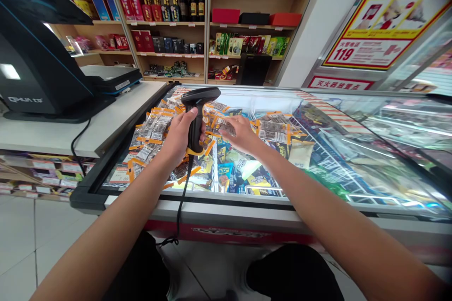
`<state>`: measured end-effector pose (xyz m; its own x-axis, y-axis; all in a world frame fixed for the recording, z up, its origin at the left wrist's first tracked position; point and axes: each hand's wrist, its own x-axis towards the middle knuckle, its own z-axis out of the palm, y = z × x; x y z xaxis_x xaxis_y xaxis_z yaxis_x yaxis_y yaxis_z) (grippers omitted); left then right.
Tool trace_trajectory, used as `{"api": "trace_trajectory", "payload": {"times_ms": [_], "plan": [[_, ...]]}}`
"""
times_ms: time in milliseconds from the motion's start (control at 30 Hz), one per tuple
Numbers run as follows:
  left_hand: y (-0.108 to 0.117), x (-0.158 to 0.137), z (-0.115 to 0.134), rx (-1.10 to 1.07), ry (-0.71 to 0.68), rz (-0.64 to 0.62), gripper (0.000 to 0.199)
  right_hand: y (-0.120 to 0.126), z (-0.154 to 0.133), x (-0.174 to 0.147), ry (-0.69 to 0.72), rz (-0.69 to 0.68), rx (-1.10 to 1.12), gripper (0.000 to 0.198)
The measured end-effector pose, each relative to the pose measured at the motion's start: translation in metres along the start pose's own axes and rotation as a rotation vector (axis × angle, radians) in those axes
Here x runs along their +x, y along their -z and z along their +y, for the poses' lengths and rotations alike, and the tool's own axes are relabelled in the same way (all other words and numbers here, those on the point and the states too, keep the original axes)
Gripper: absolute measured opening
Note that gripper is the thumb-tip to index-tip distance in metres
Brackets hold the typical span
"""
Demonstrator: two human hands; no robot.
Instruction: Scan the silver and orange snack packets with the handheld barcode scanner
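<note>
My left hand is wrapped around the handle of a black barcode scanner. The scanner is upright, and its cord hangs down over the freezer's front edge. Just to its right, my right hand has its thumb and fingers curled on a clear packet with orange edges. Similar orange-edged packets lie heaped on the glass top to the left, and a smaller group of packets lies to the right of my right hand. The scanner and fingers hide part of the heap.
The chest freezer holds bagged foods beneath its glass. On the left, a counter carries a black checkout terminal and a scale. Behind stand shelves of bottles and boxes. A fire-safety poster hangs at right.
</note>
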<state>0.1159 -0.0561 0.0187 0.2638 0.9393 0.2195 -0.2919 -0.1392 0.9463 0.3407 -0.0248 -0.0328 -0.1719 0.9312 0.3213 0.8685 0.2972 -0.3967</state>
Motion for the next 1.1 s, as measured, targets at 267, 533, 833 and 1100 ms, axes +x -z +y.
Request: {"api": "trace_trajectory", "payload": {"times_ms": [267, 533, 833, 1100], "plan": [[0.001, 0.001, -0.003, 0.023, -0.022, -0.018, 0.038, 0.018, 0.009, 0.005, -0.311, -0.035, 0.296, 0.059], [0.0, -0.003, -0.004, 0.148, 0.012, -0.134, 0.037, 0.03, 0.012, 0.006, -0.572, 0.177, 0.89, 0.013], [-0.008, -0.009, -0.009, 0.256, 0.154, -0.3, 0.04, 0.029, 0.007, 0.007, -0.56, 0.244, 1.171, 0.013], [-0.005, -0.009, -0.01, 0.288, 0.18, -0.33, 0.041, 0.026, 0.013, 0.009, -0.507, 0.224, 1.159, 0.01]]}}
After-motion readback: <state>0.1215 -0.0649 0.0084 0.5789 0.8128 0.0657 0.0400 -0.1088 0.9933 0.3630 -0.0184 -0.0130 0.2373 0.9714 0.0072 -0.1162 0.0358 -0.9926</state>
